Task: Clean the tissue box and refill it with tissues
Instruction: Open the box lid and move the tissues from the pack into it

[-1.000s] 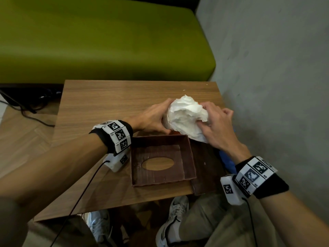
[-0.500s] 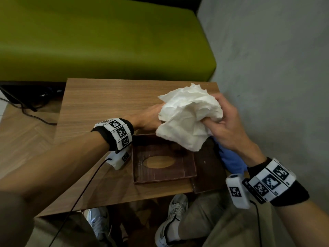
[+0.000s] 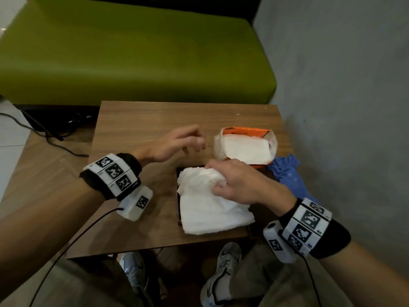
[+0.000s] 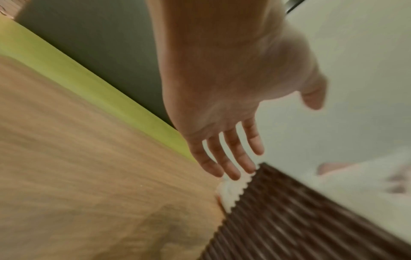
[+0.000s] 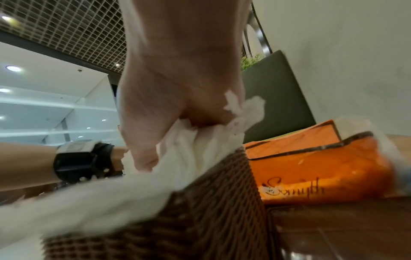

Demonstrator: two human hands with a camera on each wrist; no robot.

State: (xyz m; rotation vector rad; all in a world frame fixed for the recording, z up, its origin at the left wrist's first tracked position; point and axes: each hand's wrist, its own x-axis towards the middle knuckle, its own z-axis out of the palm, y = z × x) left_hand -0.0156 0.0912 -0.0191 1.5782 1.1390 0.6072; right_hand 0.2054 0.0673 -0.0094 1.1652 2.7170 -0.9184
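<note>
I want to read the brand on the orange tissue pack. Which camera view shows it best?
The right wrist view: the orange tissue pack fills the right side, its side facing the camera with script lettering, blurred. The head view shows the pack from above, torn open with white tissues inside, no lettering legible. The left wrist view does not show it.

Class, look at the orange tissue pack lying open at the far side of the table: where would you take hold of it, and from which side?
Grip the orange tissue pack across its short sides, coming from above with the free left hand. Its torn-open top faces up with loose tissues showing, so pinching the soft film there would likely crumple them.
</note>
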